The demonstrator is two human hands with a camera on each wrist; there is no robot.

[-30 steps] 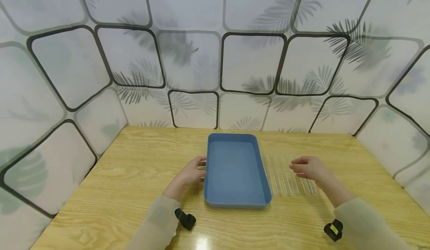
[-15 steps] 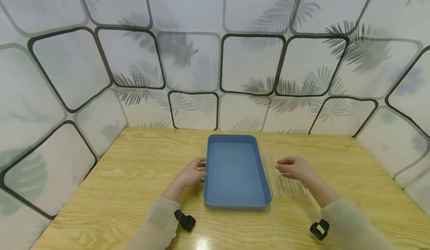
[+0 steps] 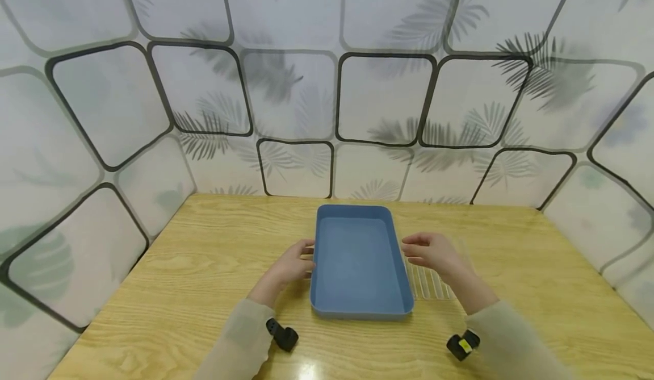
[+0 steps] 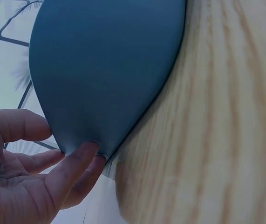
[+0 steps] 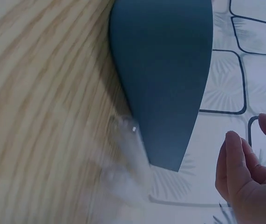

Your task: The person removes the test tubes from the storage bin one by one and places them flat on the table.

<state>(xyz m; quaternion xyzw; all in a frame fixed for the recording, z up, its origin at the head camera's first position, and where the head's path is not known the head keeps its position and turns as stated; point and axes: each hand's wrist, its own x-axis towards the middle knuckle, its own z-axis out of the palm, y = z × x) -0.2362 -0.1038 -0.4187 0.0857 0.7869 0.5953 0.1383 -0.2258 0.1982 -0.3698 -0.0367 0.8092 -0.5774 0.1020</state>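
Observation:
A blue rectangular tray [image 3: 357,263] sits on the wooden table. At its left wall is my left hand [image 3: 292,262], fingers slightly bent and fingertips against the outside; in the left wrist view, fingers [image 4: 72,170] meet the blue wall near its end. My right hand [image 3: 431,252] is beside the tray's right wall, over a row of clear thin tubes [image 3: 433,286] lying side by side. Its fingers are loosely bent with nothing between them. Part of the row is hidden under the right hand and forearm. In the right wrist view, clear tubes [image 5: 130,144] look blurred beside the tray.
Wood-grain table [image 3: 219,255] extends around the tray on every side. A patterned curtain or wall covering [image 3: 373,96] with dark frames and leaf prints encloses the back and sides. Each wrist carries a small black camera, one by the left sleeve [image 3: 237,329].
My right hand has moved left across the tubes, from the right part of the row to the tray's right wall. The left hand and the tray have stayed in place.

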